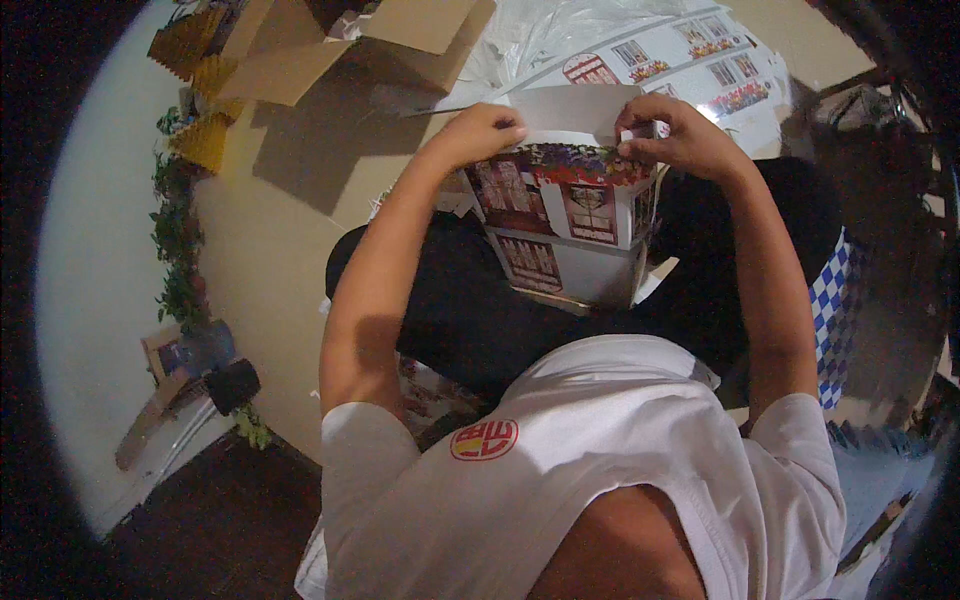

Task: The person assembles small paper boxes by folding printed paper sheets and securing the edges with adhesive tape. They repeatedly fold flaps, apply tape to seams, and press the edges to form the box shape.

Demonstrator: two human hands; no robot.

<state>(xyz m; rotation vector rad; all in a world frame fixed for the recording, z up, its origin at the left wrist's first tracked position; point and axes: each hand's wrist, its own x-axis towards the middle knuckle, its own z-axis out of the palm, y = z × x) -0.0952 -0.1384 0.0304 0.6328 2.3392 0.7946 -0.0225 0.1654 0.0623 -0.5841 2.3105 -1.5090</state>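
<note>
Tan floor [245,250], open cardboard box [375,60] beyond the printed carton [558,215].

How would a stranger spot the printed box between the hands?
Find the white short-sleeved shirt at the lower middle, then look straight up past the black trousers. Between the left hand and right hand is an open-topped white cardboard box with printed reddish-brown windows. Unlike the flat printed white sheet beyond it or the plain brown cardboard box at upper left, it's both folded and printed.

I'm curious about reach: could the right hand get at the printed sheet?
Probably yes: the printed sheet lies just beyond the right hand, nothing visibly between, though that hand holds the open carton.
</note>
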